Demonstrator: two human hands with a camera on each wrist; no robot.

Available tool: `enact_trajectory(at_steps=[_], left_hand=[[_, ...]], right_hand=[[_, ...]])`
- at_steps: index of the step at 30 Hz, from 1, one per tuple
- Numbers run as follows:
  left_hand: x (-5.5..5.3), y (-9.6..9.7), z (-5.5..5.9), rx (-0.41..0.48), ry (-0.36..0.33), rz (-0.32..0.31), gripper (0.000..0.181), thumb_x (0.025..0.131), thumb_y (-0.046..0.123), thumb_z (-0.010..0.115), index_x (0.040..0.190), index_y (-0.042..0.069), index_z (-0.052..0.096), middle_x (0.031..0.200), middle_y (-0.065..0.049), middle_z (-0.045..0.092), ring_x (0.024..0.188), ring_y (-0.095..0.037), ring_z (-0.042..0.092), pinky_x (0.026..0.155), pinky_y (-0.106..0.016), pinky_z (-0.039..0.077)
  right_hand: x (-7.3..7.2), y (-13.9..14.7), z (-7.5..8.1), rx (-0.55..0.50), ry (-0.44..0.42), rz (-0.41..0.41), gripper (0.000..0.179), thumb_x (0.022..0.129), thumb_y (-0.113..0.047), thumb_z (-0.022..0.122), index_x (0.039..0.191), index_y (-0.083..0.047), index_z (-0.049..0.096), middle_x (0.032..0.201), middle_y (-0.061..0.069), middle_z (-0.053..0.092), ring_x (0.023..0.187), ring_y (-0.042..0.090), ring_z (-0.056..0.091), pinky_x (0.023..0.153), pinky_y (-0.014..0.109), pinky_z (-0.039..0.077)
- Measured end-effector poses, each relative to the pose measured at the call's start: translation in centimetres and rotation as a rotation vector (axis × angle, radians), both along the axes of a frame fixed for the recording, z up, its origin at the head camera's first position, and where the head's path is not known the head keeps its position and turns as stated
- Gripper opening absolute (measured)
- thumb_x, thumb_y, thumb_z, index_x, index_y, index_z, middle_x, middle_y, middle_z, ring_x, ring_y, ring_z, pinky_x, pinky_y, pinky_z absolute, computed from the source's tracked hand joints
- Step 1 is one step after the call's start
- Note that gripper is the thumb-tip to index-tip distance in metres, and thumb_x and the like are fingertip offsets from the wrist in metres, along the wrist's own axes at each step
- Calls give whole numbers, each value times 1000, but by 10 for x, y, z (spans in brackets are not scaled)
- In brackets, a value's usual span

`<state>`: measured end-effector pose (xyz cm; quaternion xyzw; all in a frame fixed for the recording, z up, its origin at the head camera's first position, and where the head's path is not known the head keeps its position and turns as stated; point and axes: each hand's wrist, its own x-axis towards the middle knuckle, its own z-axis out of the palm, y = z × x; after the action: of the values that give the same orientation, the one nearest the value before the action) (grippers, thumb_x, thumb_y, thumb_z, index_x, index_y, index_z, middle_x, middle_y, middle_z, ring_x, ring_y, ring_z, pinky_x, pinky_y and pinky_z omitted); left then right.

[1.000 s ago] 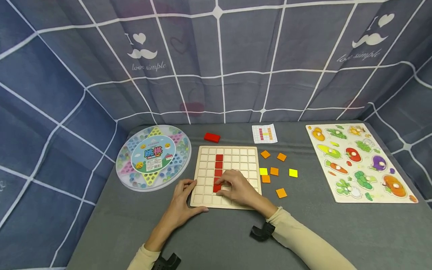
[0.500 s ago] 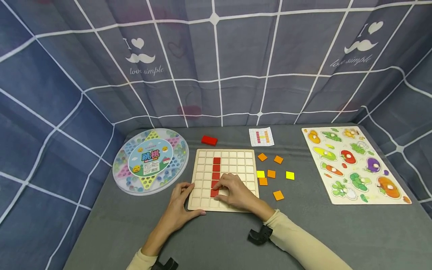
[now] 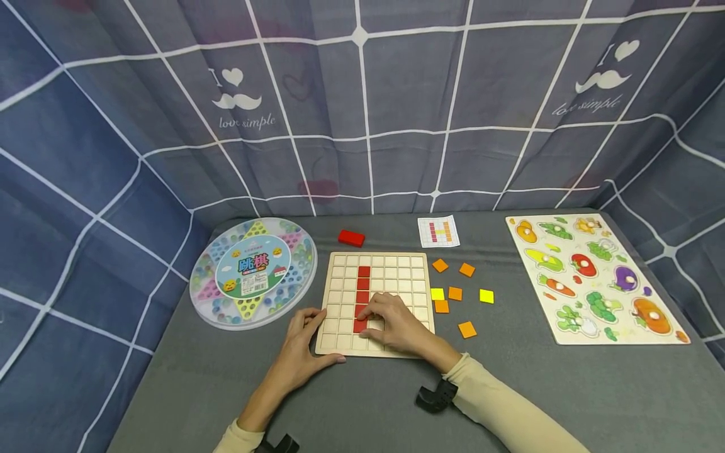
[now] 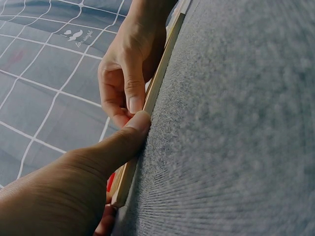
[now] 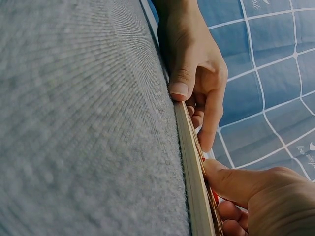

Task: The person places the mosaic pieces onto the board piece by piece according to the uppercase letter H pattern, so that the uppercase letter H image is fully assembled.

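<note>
A square wooden grid board lies flat, with a vertical column of several red square tiles left of its middle. My left hand holds the board's near left corner, thumb along the front edge and fingers at the left side. My right hand is over the board, its thumb and fingertips pinching around the lowest red tile, partly covering the tiles there. In the right wrist view the right thumb sits close over the board's surface, with red showing beside it.
Right of the board lie several orange tiles and yellow tiles. A red block and a pattern card lie behind it. A round Chinese checkers box is at left, a vegetable puzzle board at right.
The whole head view has shifted slightly left and down. Both hands keep nearly the same place on the board, and the tiles look unmoved.
</note>
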<state>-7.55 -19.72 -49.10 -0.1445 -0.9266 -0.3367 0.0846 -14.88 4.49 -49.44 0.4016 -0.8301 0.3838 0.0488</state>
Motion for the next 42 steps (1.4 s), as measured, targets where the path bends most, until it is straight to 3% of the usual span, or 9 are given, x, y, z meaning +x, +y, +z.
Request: enact_trajectory(at_steps=[5,10,14,19,24,30,35,42], left_hand=[[0,1,0,3,10,-4,97,59,38,93,138,-1,53,129,-14,48,119,-29,44,97,-50,43],[0,1,1,-1,9,-3,96,59,39,93,138,-1,53,129,-13,48,118,-28,45,96,-50,44],[1,0,0,-4,-2,2,97,60,38,93,139,0,53,129,-12,47,115,-26,46,95,-49,45],[1,0,-1,-7,-19,9,98,60,38,93,141,1,51,130,-11,47,115,-24,46,95,-48,44],[1,0,-1,-3,-12,4,98,60,38,93,141,1,51,130,-12,46,114,-24,46,95,-47,44],[1,0,-1,-1,0,0,98,60,37,93,140,1,52,130,-12,47,114,-24,46,95,-47,44],[2,0,0,-2,-4,3,98,59,37,93,140,1,52,130,-12,47,114,-24,46,94,-48,44],[2,0,-1,-6,-2,1,98,60,38,93,140,1,52,131,-13,46,114,-25,47,94,-48,45]], right_hand=[[0,1,-1,-5,22,0,26,77,-26,84,98,-17,72,93,-7,63,84,9,52,81,31,41],[2,2,1,52,-13,-10,27,80,-30,82,103,-19,72,97,-8,63,88,8,51,84,32,39],[-1,5,3,49,-19,27,28,81,-29,81,105,-19,71,97,-8,64,89,7,52,86,31,41],[-14,22,11,-46,1,56,27,81,-21,81,104,-13,72,95,-1,67,87,13,57,81,29,44],[-36,56,20,-76,-21,-42,25,82,-15,80,104,-7,71,94,7,67,84,21,60,76,32,48],[-58,109,23,24,-121,-145,27,81,-13,81,106,-9,71,96,6,64,85,20,56,76,36,46],[-63,135,19,135,-149,-105,28,79,-13,82,104,-13,71,98,-2,66,87,13,54,79,32,45],[-62,142,16,157,-167,-66,27,79,-16,83,102,-15,71,97,-5,65,87,13,53,80,31,44]])
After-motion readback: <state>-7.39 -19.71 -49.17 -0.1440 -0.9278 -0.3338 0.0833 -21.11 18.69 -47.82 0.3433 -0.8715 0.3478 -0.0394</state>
